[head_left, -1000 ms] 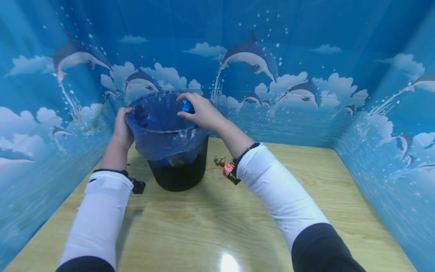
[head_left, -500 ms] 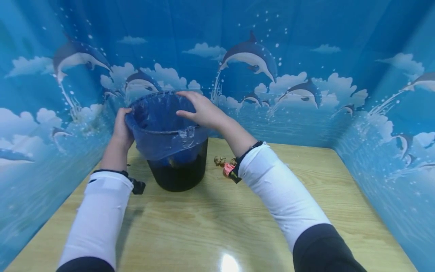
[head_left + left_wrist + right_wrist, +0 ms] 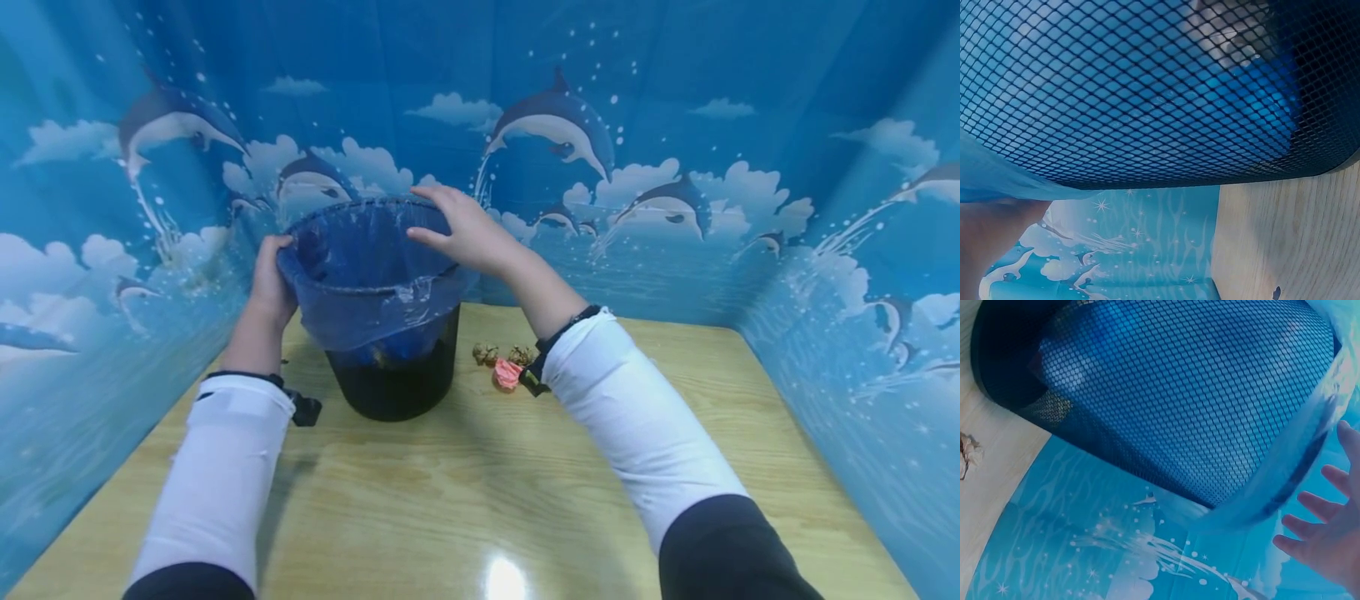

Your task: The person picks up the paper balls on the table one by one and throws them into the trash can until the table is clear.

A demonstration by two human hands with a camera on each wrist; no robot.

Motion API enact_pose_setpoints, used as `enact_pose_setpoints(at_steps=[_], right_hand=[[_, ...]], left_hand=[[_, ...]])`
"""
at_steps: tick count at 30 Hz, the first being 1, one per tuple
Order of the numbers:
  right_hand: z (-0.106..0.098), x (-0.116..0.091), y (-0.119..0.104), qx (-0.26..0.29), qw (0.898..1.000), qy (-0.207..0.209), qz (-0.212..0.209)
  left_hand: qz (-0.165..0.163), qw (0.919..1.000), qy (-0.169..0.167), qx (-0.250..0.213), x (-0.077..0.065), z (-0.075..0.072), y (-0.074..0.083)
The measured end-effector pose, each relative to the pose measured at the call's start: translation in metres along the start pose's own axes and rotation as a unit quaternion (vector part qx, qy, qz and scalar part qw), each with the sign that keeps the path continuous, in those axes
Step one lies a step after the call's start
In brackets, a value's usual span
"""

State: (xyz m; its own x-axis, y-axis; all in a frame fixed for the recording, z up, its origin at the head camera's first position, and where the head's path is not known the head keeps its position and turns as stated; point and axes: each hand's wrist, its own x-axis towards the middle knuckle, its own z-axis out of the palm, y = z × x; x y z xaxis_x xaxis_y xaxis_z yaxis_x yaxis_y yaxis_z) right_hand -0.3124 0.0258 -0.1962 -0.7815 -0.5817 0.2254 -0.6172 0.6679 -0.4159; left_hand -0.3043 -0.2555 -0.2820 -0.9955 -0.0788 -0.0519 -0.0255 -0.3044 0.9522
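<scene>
The left hand (image 3: 272, 279) grips the upright mesh wastebasket (image 3: 393, 387) at the nine-o'clock rim of its blue liner (image 3: 360, 321); the right hand (image 3: 480, 237), empty, fingers spread wide, hovers near three o'clock. Nearer the right hand, toward its six o'clock, a crumpled pink ball (image 3: 507, 375) and two crumpled gold balls (image 3: 485, 354) lie on the worktop (image 3: 465, 492), showing no clear long axis.

table (image 3: 420, 492), pale wood-grain, spanning lower frame | bin (image 3: 393, 387), black, upright, left of centre | near centre, to right of bin: gold wad (image 3: 485, 355), second gold wad (image 3: 521, 356), pink wad (image 3: 506, 375) lower, between both | white glare (image 3: 506, 579), bottom centre
</scene>
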Motion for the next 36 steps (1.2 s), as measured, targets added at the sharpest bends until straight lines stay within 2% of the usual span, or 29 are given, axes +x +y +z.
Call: enact_pose_setpoints(at_steps=[10, 20, 28, 36], right_hand=[[-0.012, -0.015, 0.022, -0.012, 1.0, 0.018, 0.013], [-0.024, -0.042, 0.05, -0.024, 0.997, 0.042, 0.057], [-0.017, -0.064, 0.069, -0.07, 0.995, 0.028, 0.072], [-0.004, -0.088, 0.095, -0.062, 0.993, 0.017, 0.101]], left_hand=[[-0.006, 0.9999, -0.007, -0.008, -0.001, 0.001, -0.001], [-0.002, 0.9999, 0.005, -0.009, -0.002, 0.003, 0.001], [-0.011, 0.9999, 0.001, -0.013, -0.003, 0.001, 0.001], [-0.006, 0.9998, 0.0, -0.016, -0.001, 0.001, 0.002]])
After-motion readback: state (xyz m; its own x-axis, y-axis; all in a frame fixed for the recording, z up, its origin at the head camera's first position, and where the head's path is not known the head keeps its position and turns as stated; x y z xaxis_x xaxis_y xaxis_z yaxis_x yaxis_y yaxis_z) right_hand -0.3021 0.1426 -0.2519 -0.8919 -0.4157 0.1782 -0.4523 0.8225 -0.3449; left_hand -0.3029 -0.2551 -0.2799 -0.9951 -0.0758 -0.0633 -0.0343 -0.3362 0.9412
